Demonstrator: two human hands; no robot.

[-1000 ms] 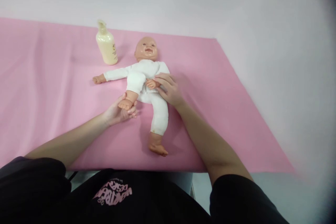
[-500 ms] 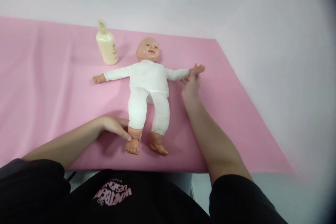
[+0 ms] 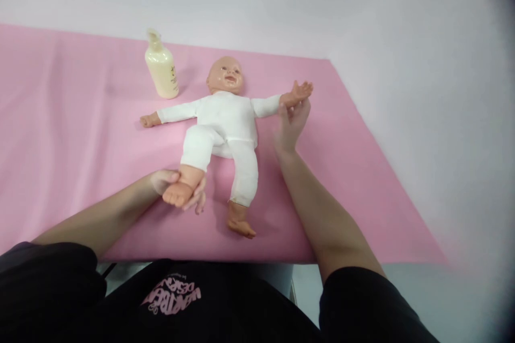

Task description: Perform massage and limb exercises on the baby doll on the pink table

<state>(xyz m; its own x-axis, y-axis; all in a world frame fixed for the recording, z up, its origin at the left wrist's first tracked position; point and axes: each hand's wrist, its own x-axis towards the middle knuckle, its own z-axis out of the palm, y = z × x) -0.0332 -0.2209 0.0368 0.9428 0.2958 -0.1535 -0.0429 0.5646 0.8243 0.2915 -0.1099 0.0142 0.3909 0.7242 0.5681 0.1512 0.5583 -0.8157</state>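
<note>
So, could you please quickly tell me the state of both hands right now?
Left hand: closed, holding the white-clothed, plastic-limbed baby doll by one ankle.
Right hand: closed, holding the same doll by one wrist.

Left arm (image 3: pixel 108 206) and right arm (image 3: pixel 322 201) reached forward. Left hand (image 3: pixel 161 181) gripped, fingers (image 3: pixel 198 197) curled. Right hand (image 3: pixel 293 123) was farther out, fingers raised.

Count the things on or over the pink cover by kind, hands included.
Dolls: 1 (white-clothed doll)
Bottles: 1 (pump bottle)
Hands: 2 (left hand at the doll's ankle, right hand at its wrist)
Total: 4
</note>
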